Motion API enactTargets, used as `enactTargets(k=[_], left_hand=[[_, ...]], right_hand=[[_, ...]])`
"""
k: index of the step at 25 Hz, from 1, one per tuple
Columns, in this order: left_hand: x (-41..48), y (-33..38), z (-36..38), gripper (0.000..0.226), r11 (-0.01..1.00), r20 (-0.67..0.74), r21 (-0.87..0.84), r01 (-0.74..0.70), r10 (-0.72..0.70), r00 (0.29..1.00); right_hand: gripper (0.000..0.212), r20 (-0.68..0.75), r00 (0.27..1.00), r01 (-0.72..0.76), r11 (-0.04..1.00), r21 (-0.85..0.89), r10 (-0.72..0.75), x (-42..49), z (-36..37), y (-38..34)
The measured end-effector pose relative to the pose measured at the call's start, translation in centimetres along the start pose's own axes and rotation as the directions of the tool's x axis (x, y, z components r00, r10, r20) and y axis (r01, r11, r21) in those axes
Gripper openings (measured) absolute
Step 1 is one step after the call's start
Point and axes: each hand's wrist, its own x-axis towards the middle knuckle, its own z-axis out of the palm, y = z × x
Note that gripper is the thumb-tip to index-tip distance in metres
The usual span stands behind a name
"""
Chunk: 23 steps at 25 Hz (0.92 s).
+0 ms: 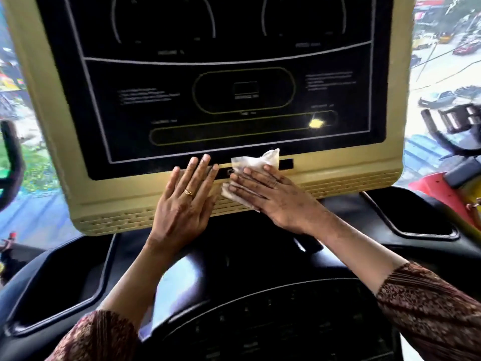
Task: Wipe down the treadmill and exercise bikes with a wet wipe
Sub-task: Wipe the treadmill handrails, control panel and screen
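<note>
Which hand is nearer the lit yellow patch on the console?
Right. The right hand presses the wipe below the yellow patch; the left hand lies flat farther left.

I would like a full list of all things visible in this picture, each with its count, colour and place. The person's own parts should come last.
Treadmill console frame: one, beige, centre, upper half.
Display panel: one, black with pale lines, inside the frame.
Lit spot: one, yellow, lower right of the panel.
Wet wipe: one, white, crumpled, at the panel's lower edge, under the right hand.
Side trays: two, black, left and right below the console.
Neighbouring machine: one, red and black, far right.
Handle: one, black, far left edge.
Ring: one, gold, on the left hand.
Sleeves: two, brown patterned, bottom corners.
Left hand: one, flat on the frame, left of the wipe.
Right hand: one, straight fingers pressing the wipe.
</note>
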Motion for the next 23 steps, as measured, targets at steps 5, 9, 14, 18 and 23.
enactTargets(k=[5, 9, 14, 18, 23], left_hand=[[-3.9, -6.5, -2.7, 0.045, 0.997, -0.012, -0.011, 0.082, -0.082, 0.997], [-4.4, -8.0, -3.0, 0.046, 0.997, -0.025, -0.059, 0.057, -0.058, 0.998], [-4.5, -7.8, -2.8, 0.047, 0.998, -0.042, -0.043, 0.052, -0.054, 0.998], [-4.6, -7.7, -2.7, 0.046, 0.998, -0.055, -0.042, 0.054, -0.056, 0.997], [-4.5, -8.0, -3.0, 0.049, 0.996, -0.063, -0.064, 0.063, -0.067, 0.996]], right_hand=[[0.068, -0.024, 1.0, -0.012, 1.0, 0.011, 0.012, 7.3, -0.6, -7.2], [0.056, -0.039, 0.997, -0.071, 0.997, 0.037, 0.072, 9.4, -0.8, -9.4], [0.066, 0.145, 0.558, -0.813, 0.503, 0.292, 0.817, 5.0, -0.3, -8.1], [0.066, 0.114, 0.699, -0.69, 0.624, 0.367, 0.706, 9.8, -0.6, -14.7], [0.058, -0.115, 0.755, -0.622, 0.76, 0.189, 0.646, 11.0, -1.6, -7.9]])
